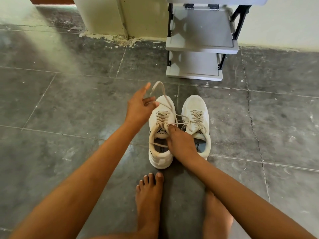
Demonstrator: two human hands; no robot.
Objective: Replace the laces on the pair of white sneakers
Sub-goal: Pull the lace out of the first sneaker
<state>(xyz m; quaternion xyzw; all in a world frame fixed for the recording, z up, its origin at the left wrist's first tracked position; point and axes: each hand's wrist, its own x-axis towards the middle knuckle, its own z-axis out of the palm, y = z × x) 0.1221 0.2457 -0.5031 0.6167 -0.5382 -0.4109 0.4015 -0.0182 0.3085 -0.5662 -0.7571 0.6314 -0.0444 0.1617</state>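
Obs., floor (69,104), dark tiles; person seated, bare feet (149,195) in the foreground.

Left hand (138,107): grip closed on the lace (159,82), pinched between thumb and curled fingers, with the index finger straight out. The lace rises in a loop above the hand and runs back down to the top eyelets.

Left-side sneaker (160,162): stands on the floor, toe pointing away. The lace is crossed through every eyelet row, and one loose end trails across the opening.

Right hand (180,141): grip closed on the same lace, fingertips pinching it at the top of the tongue, where the knot would sit.

Right-side sneaker (195,103): just beside the first, parallel to it, not held. Second lace (196,116) is fully threaded; its loose strands reach toward the right hand. Cannot tell whether it is knotted.

Shelf rack (202,44): grey, against the wall beyond the sneakers.

Progress, as judged: very early. The first lace is being loosened and no row is unthreaded yet. No replacement laces are in view. Left to do: strip both sneakers, then rethread and tie each.
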